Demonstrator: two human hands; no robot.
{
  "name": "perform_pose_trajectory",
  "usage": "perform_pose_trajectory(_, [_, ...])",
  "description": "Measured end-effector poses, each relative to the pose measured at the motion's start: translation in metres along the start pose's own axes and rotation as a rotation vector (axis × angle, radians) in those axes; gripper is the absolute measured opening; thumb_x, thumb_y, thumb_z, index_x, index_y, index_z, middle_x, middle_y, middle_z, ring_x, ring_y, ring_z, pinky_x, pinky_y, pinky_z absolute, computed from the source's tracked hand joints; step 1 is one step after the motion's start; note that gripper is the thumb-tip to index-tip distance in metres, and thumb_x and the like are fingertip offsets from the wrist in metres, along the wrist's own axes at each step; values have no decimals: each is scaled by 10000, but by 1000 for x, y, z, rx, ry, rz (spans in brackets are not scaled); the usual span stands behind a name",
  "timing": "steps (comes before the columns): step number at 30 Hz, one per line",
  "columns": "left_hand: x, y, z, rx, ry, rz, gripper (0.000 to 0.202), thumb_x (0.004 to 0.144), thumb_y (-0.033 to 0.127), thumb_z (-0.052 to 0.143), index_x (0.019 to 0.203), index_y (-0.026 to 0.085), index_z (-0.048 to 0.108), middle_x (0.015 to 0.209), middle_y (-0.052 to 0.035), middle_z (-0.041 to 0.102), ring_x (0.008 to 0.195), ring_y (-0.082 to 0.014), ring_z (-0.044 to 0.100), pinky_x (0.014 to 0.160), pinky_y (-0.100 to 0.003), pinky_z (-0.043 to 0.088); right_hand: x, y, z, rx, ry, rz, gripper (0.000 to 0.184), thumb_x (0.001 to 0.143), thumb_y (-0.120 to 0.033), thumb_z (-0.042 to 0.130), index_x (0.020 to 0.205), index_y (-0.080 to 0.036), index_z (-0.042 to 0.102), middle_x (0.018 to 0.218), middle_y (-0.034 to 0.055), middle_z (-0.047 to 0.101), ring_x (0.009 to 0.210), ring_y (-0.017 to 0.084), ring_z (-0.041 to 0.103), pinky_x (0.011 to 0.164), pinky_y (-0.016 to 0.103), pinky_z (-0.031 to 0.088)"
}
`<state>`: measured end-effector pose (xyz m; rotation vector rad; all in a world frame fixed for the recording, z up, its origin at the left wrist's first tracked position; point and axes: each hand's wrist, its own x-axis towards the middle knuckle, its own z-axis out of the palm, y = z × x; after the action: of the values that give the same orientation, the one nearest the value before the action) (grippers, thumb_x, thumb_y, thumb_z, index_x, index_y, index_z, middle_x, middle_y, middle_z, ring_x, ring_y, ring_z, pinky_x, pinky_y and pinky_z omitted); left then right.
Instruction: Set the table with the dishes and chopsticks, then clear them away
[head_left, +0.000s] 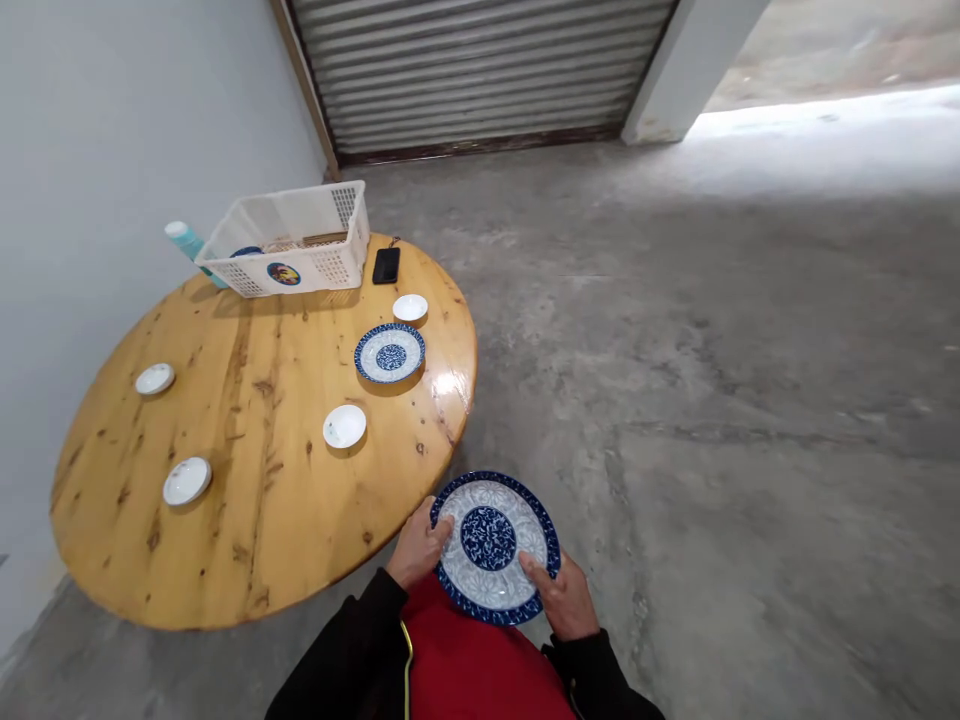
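Note:
A blue-and-white patterned plate (491, 585) is held in front of my body, just off the table's near right edge. My left hand (420, 545) grips its left rim, thumb on top. On the right rim my right hand (566, 595) closes round it, the thumb lying on the plate's face. Fingers under the plate are hidden, and whether more plates are stacked beneath I cannot tell. A similar plate (390, 353) lies on the round wooden table (255, 400), between a small white bowl (410, 308) behind it and another white bowl (345, 427) in front.
Two more small white dishes (187, 481) sit on the table's left side. At the back stands a white plastic basket (330, 265) with things inside, a black phone (386, 265) and a turquoise bottle (184, 238) beside it. A wall borders the left; concrete floor lies right.

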<state>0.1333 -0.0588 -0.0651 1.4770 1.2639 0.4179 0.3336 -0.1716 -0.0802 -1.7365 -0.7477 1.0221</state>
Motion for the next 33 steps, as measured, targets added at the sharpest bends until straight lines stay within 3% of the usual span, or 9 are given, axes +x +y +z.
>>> perform_pose_trajectory(8, [50,28,5,-104,164,-10,346,871,437,564,1069,170,661,1014,-88,730,959,-259,654,936,-404,511,77,-22,-10,-90,-80,-60,560,802,-669,593,960,-149,731,942,154,778,907,339,723,838,431,589])
perform_pose_trajectory(14, [95,48,-14,-132,321,-98,292,859,413,577,1037,198,663,960,-72,732,930,-258,669,899,-382,515,158,-56,-1,-193,-249,-87,544,815,-677,600,919,-161,736,908,139,778,885,328,711,807,418,584])
perform_pose_trajectory(19, [124,60,-42,-159,406,-131,299,914,438,513,1027,193,640,994,-82,726,944,-255,662,902,-379,502,215,-94,29,-255,-361,-119,520,822,-664,581,938,-177,724,962,140,774,927,322,705,838,416,568])
perform_pose_trajectory(26, [156,71,-86,-217,480,-195,321,979,406,399,1059,178,610,1033,-89,700,977,-239,632,917,-378,479,274,-135,76,-266,-493,-145,520,821,-600,582,1032,-140,701,1004,138,771,937,316,697,830,403,555])
perform_pose_trajectory(30, [173,70,-105,-160,591,-165,307,976,398,418,1007,175,627,1068,-99,682,1060,-251,605,975,-392,455,308,-154,101,-325,-531,-233,452,817,-562,577,989,-159,691,981,123,767,928,308,691,826,394,539])
perform_pose_trajectory(33, [186,72,-117,-107,664,-169,282,975,382,439,977,178,634,1035,-91,682,1018,-250,615,941,-383,464,333,-165,121,-369,-559,-334,416,813,-548,570,955,-172,675,919,99,756,869,283,674,791,376,534])
